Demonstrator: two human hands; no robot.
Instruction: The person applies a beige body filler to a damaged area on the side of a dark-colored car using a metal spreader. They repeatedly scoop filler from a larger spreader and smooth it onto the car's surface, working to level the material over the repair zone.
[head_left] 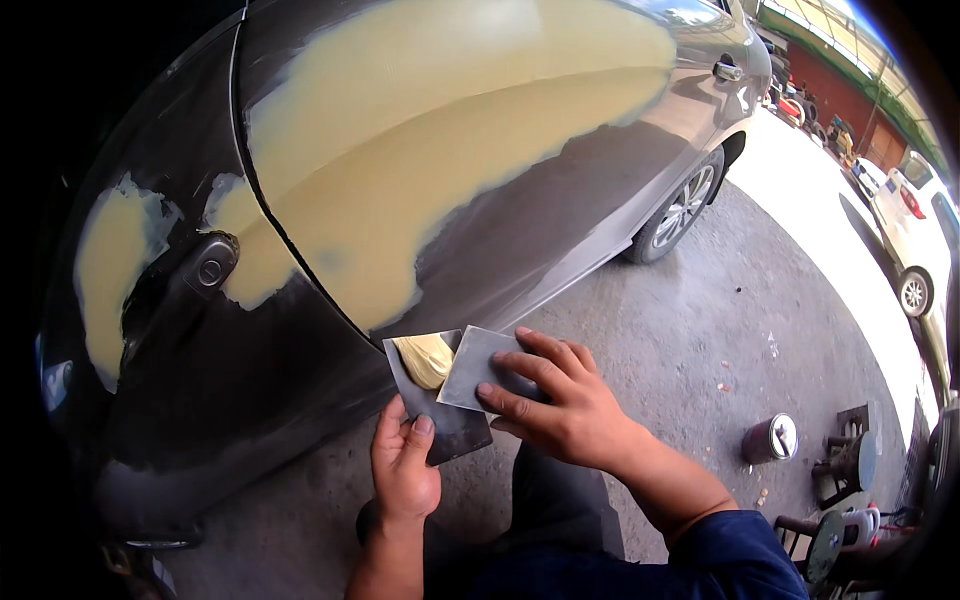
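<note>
My left hand (pixel 408 465) grips a dark flat plate (pixel 455 425) by its lower left edge, thumb on top. A mound of pale yellow body filler (pixel 426 361) lies on the plate's upper part. In my right hand (pixel 560 400) is a grey rectangular spreader (pixel 485 370), with several fingers laid across its face. The spreader's left edge meets the filler and overlaps the plate. Just beyond both hands stands a dark car door (pixel 540 225), widely coated with yellow filler (pixel 400 150). More filler (pixel 112 270) covers the neighbouring panel around a door handle (pixel 212 262).
A rear wheel (pixel 685 210) is at the car's far end. On the concrete floor (pixel 660 330) to the right stand an open can (pixel 770 440) and small stools (pixel 852 462). A white car (pixel 915 220) is parked farther right, near a red wall (pixel 835 90).
</note>
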